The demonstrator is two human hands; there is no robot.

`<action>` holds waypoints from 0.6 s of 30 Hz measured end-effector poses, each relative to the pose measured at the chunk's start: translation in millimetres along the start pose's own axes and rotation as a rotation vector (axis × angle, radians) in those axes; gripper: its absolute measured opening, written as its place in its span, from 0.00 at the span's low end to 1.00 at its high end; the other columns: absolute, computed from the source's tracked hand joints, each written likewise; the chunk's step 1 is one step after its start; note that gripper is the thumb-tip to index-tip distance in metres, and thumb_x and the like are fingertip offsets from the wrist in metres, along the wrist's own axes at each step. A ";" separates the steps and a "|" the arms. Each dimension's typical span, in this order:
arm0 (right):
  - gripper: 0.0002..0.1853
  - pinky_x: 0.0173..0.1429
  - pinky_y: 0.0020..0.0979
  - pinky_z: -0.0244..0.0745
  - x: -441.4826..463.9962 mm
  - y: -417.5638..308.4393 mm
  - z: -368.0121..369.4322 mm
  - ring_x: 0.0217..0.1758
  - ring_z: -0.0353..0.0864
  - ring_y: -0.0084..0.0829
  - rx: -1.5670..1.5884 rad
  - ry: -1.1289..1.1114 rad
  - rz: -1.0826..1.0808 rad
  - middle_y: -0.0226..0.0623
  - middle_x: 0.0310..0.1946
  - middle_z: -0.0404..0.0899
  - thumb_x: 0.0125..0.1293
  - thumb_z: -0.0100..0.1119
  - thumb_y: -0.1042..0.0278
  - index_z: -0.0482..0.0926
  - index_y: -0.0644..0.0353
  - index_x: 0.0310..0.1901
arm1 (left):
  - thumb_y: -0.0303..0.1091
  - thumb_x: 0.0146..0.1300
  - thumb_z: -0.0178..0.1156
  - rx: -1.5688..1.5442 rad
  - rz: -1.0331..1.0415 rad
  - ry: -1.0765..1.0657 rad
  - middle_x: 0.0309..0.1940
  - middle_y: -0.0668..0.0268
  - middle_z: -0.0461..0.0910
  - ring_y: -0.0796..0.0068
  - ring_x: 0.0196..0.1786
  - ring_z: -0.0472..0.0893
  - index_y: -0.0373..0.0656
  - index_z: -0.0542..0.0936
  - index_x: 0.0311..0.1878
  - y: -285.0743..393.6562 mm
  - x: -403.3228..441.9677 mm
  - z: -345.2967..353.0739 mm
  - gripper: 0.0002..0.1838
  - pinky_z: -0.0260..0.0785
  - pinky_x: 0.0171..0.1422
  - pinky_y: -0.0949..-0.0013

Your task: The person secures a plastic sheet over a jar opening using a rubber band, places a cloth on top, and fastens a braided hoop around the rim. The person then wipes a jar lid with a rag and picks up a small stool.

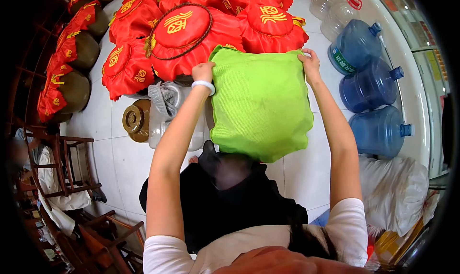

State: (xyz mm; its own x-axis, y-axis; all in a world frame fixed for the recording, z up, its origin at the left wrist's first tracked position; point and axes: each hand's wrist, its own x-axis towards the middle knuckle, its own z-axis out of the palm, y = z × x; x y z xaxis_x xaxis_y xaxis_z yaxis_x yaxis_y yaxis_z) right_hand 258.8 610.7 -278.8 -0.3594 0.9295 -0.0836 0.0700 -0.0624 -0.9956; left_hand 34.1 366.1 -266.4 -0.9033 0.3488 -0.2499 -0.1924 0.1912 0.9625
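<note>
A bright green cloth (261, 101) with a fine textured weave and wavy edges hangs spread out in front of me. It bulges a little in the middle, and faint dark marks show on it. My left hand (203, 73), with a pale bangle on its wrist, is closed on the cloth's upper left edge. At the upper right corner, my right hand (309, 62) pinches the cloth between thumb and fingers. Just beyond the cloth stands a large jar with a red cover (191, 34), printed in gold and ringed by a braided cord.
More red-covered jars (270, 22) crowd the far floor and the left side. Blue water bottles (378, 130) lie along the right, near clear plastic jugs (340, 20). A brown lidded jar (136, 119) and clear containers stand left of the cloth. Wooden chairs (62, 164) are farther left.
</note>
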 end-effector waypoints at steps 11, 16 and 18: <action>0.13 0.39 0.24 0.70 21.6 -0.6 17.0 0.33 0.74 0.23 -0.104 -0.262 0.046 0.34 0.31 0.77 0.53 0.60 0.71 0.78 0.66 0.40 | 0.30 0.47 0.61 0.782 0.314 0.139 0.33 0.50 0.79 0.56 0.35 0.79 0.37 0.78 0.34 -4.0 -2.4 0.7 0.11 0.69 0.43 0.61; 0.13 0.42 0.24 0.70 43.5 24.1 18.9 0.35 0.76 0.23 -0.236 -0.256 -0.030 0.35 0.32 0.79 0.54 0.59 0.69 0.79 0.66 0.40 | 0.29 0.50 0.55 0.756 0.616 -0.096 0.37 0.49 0.78 0.52 0.44 0.77 0.42 0.80 0.41 -17.1 16.3 5.3 0.13 0.68 0.50 0.61; 0.11 0.43 0.26 0.71 38.4 27.0 17.6 0.35 0.78 0.26 -0.401 -0.233 -0.071 0.37 0.31 0.80 0.52 0.59 0.68 0.80 0.64 0.36 | 0.29 0.50 0.54 0.837 0.593 -0.108 0.39 0.49 0.77 0.53 0.45 0.77 0.43 0.79 0.46 -17.3 16.9 6.7 0.17 0.68 0.51 0.61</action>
State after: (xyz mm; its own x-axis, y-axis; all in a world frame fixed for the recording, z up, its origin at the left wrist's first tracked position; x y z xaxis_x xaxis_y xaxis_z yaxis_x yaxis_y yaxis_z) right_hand 230.5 638.4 -309.6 -0.5727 0.8169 -0.0688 0.3751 0.1865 -0.9080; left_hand 24.7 374.9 -287.9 -0.7188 0.6680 0.1929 0.6387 0.5249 0.5626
